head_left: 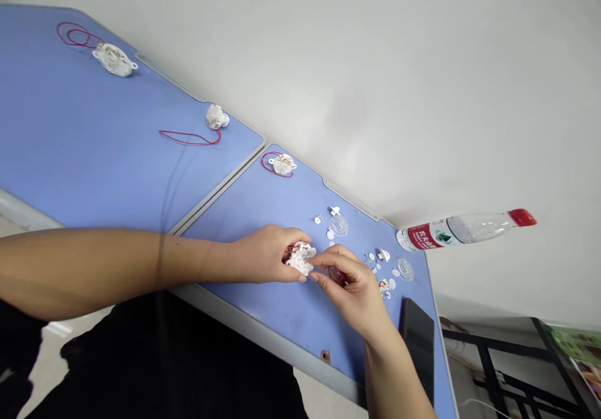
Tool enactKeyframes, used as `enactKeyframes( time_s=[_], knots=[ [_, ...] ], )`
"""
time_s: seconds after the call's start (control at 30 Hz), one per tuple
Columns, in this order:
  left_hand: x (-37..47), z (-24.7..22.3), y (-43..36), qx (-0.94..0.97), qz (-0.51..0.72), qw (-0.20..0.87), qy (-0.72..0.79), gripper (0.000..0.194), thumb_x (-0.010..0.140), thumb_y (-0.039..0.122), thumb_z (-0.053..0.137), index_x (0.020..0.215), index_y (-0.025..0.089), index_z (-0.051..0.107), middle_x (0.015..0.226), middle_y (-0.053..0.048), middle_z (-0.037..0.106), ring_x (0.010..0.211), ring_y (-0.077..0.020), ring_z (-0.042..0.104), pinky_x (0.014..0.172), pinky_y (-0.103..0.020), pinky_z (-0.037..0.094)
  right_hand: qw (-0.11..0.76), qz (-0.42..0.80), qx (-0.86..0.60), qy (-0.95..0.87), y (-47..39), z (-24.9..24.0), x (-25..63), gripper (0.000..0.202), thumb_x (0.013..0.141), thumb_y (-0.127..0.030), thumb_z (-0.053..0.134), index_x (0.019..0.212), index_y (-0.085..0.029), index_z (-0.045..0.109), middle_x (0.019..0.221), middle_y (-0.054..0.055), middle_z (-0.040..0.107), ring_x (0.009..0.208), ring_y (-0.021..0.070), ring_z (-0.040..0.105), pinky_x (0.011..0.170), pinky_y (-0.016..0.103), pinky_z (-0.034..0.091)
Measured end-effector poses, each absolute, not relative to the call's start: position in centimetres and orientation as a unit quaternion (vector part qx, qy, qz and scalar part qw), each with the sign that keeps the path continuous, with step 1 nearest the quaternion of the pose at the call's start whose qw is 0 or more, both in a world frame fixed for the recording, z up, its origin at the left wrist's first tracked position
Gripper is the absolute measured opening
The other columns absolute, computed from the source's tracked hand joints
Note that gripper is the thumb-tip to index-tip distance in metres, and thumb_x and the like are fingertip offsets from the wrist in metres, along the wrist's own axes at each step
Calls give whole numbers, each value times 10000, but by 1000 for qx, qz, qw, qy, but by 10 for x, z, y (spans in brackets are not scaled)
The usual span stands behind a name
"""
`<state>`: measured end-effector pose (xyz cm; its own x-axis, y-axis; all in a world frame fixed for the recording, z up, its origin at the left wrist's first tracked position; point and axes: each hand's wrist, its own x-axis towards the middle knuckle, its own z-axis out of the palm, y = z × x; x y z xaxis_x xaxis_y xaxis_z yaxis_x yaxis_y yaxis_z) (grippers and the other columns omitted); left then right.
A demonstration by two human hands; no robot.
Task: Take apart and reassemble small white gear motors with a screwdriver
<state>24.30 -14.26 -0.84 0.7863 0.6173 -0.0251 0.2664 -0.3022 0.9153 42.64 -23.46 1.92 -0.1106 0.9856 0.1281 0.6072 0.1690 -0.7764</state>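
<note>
My left hand (267, 253) is closed round a small white ornament (300, 258) with a lumpy, openwork look. A bit of red cord shows between the ornament and my left palm. Close against its right side, my right hand (352, 284) has thumb and forefinger drawn together. What those fingertips pinch, if anything, is too small to make out. Under the curled fingers of my right hand a clear and reddish thing (337, 275) is partly hidden; I cannot tell whether it is held or lies on the table.
On the blue table (263, 306) lie a round white ornament (283, 165) on red cord, clear discs (339, 225), small white pieces (384, 255) and a black phone (417, 337). A water bottle (464, 228) stands by the wall. Further corded ornaments (115, 59) are on the adjoining table.
</note>
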Motion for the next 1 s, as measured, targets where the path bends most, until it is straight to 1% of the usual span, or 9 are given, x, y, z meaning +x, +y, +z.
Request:
enactKeyframes(
  time_s=[0.17, 0.3, 0.47, 0.67, 1.0],
  knots=[
    [243, -10, -143, 781, 183, 527, 279, 522, 650, 320, 750, 1138, 195, 611, 840, 9, 701, 753, -166, 652, 666, -242, 478, 346, 265, -575, -692, -235, 20, 426, 121, 827, -146, 648, 872, -231, 721, 777, 19, 607, 625, 124, 527, 489, 230, 391],
    [244, -12, -143, 761, 192, 553, 281, 531, 642, 310, 763, 1138, 199, 611, 814, 16, 697, 735, -163, 651, 657, -246, 481, 348, 261, -573, -694, -236, 18, 422, 132, 822, -128, 645, 856, -229, 723, 780, 11, 600, 580, 104, 499, 472, 220, 380],
    [246, -19, -143, 703, 215, 624, 265, 532, 599, 249, 782, 1102, 208, 616, 887, -3, 712, 826, -186, 664, 709, -268, 501, 355, 243, -570, -700, -235, 16, 417, 124, 816, -116, 635, 834, -215, 707, 774, 9, 582, 557, 96, 472, 471, 222, 372],
    [248, -20, -143, 631, 206, 706, 247, 553, 577, 189, 762, 1098, 171, 579, 937, -30, 692, 897, -215, 661, 784, -330, 518, 363, 239, -565, -701, -235, 16, 415, 129, 816, -108, 626, 826, -214, 698, 766, 7, 573, 559, 98, 471, 465, 221, 363],
    [249, -21, -141, 643, 199, 700, 239, 564, 580, 201, 756, 1108, 167, 561, 955, -47, 678, 899, -217, 651, 771, -336, 520, 369, 235, -557, -706, -236, 15, 418, 169, 830, -105, 625, 901, -232, 713, 767, 8, 579, 599, 115, 512, 481, 223, 386]
  ],
)
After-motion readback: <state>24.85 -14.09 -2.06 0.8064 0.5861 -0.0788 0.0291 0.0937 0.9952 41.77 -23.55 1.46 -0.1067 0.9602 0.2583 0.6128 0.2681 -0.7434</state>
